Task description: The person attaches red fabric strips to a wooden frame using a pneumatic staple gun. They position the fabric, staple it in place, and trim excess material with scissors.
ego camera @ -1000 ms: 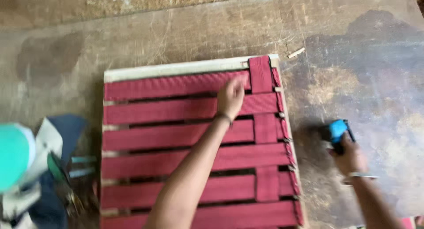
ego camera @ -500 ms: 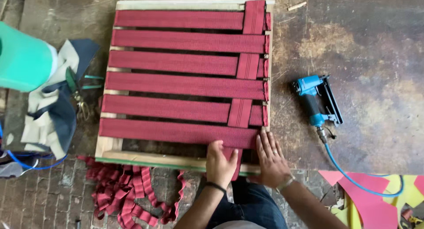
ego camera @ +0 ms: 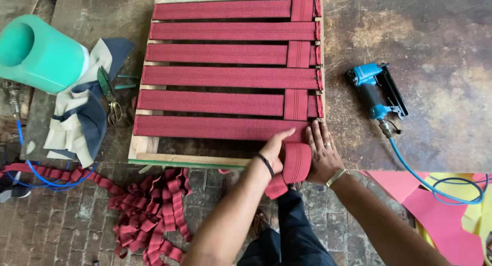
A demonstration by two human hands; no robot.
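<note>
Both hands are now gripping the vertical red strap (ego camera: 297, 162) between them, which they were only touching before: left hand (ego camera: 277, 152) pinching its left edge, right hand (ego camera: 323, 154) pressing flat beside it at the wooden frame (ego camera: 195, 159)'s near edge.

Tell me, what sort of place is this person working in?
Probably an upholstery or furniture workshop. Red webbing straps are woven across a wooden frame on the floor, a blue air stapler with its hose lies beside it, and loose webbing is heaped nearby.
</note>
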